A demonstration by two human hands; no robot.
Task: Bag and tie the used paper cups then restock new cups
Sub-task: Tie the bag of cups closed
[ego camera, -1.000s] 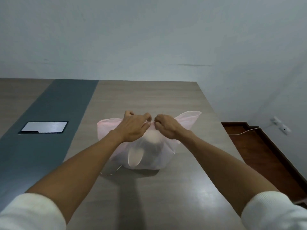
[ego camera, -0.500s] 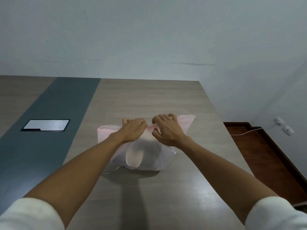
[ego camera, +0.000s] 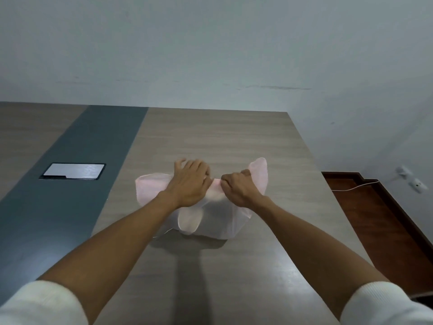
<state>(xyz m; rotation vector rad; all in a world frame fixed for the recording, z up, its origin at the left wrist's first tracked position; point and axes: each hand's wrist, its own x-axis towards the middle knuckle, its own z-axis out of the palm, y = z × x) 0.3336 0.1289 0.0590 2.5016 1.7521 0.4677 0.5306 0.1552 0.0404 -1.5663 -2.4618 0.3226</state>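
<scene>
A thin pale pink plastic bag (ego camera: 218,221) sits on the wooden table (ego camera: 234,141), with a paper cup (ego camera: 189,220) showing through its front wall. My left hand (ego camera: 191,184) lies over the bag's top and grips its left handle flap (ego camera: 150,188). My right hand (ego camera: 239,187) is fisted on the right handle flap (ego camera: 259,177), which sticks up behind it. A twisted pink strip of the bag (ego camera: 215,184) runs between the two hands. No fresh cups are in view.
A dark grey band (ego camera: 77,160) runs along the table on the left, with a metal cable hatch (ego camera: 73,171) set into it. The table's right edge drops to a brown floor (ego camera: 375,219) with a white cable (ego camera: 356,187) and wall sockets (ego camera: 411,180). A pale wall stands behind.
My right hand has closed from spread fingers into a fist and drawn slightly right. The left hand has shifted over the knot, and the right flap stands up taller.
</scene>
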